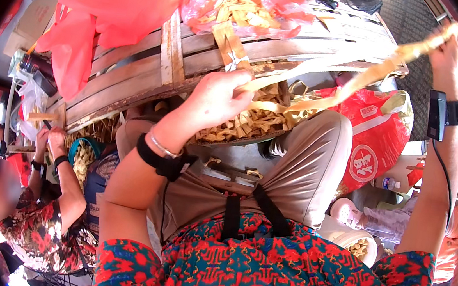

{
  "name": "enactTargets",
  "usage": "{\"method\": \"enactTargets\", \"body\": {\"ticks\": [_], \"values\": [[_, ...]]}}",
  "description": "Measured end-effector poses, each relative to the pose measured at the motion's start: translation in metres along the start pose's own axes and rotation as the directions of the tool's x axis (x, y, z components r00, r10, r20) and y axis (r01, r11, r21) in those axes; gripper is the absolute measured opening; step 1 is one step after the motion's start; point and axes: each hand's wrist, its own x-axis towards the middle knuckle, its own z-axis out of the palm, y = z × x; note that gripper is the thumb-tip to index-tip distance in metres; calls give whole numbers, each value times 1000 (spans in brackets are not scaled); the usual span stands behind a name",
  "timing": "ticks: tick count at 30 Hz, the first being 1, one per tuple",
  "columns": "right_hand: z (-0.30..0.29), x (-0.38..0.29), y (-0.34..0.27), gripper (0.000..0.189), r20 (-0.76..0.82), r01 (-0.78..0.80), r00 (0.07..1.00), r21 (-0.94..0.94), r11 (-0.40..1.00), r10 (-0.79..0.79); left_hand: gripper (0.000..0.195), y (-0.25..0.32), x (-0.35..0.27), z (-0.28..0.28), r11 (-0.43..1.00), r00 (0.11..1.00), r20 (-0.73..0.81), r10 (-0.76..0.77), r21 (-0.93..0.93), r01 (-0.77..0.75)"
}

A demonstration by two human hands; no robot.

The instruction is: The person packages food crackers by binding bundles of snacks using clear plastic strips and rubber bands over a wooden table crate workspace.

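Observation:
My left hand (221, 99) is closed on flat, pale yellow strips of what looks like dried plant leaf, above a container (244, 141) of folded pieces between my knees. Off to the upper right, my right hand (449, 53) is raised with its fingers pinched on the far end of a long yellow strip (354, 83). The strip spans the gap between both hands, and a second pale band (311, 70) runs beside it. Near my left hand, an upright flat wooden piece (231, 46) with white string tied round it stands at the slatted bench's edge.
A slatted wooden bench (126, 76) crosses in front, bearing a red plastic bag (122, 3) and an open bag of yellow pieces (248, 11). A large red bag (375, 138) lies right of my knee, near a white bucket (353, 240). A co-worker (47, 215) sits at left.

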Motion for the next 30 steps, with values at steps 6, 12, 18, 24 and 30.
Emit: {"method": "enactTargets", "body": {"ticks": [6,12,18,24,30], "values": [[-170,-1,-10,23,-18,-13,929,-1000,17,-369,15,-45,-49,-51,982,988,149,-46,191,16],[-87,-51,85,18,-295,-320,939,-562,763,177,19,-54,-68,-73,932,916,178,-359,120,342],[139,-134,129,30,598,204,606,-754,624,524,17,-35,-21,0,943,948,-94,305,171,-286],[236,-172,147,35,710,-535,376,-358,765,595,31,-17,19,-13,920,853,-383,354,306,-245],[228,-175,187,17,553,-295,587,-533,793,591,39,-58,32,-12,976,920,-340,193,159,-146]]}}
